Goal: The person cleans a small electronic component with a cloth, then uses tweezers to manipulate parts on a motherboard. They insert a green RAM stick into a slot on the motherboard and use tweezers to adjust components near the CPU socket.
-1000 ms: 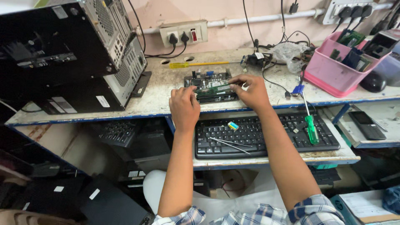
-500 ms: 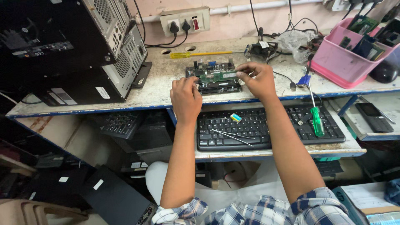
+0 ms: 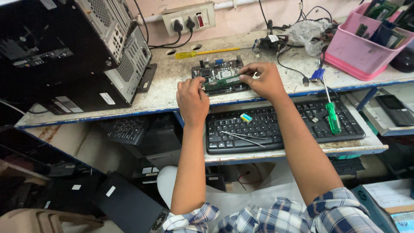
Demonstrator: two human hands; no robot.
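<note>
A small green circuit board (image 3: 221, 74) lies on the worn white bench top. Across its near edge runs a long green memory stick (image 3: 222, 82). My left hand (image 3: 192, 100) pinches the stick's left end and my right hand (image 3: 264, 80) pinches its right end, fingers curled over it. Both forearms reach up from the lower edge of the view, in rolled plaid sleeves. Just below the hands a black keyboard (image 3: 280, 125) sits on a pull-out shelf.
A black computer tower (image 3: 73, 51) lies at the left. A yellow-handled screwdriver (image 3: 202, 52) and a wall socket strip (image 3: 189, 18) are behind the board. A pink bin (image 3: 358, 51) stands at right. On the keyboard lie a green screwdriver (image 3: 333, 116) and tweezers (image 3: 241, 137).
The view has drawn closer and shifted slightly. Both hands have stayed on the memory stick at the board's near edge, the left hand now nearer the stick's left end.
</note>
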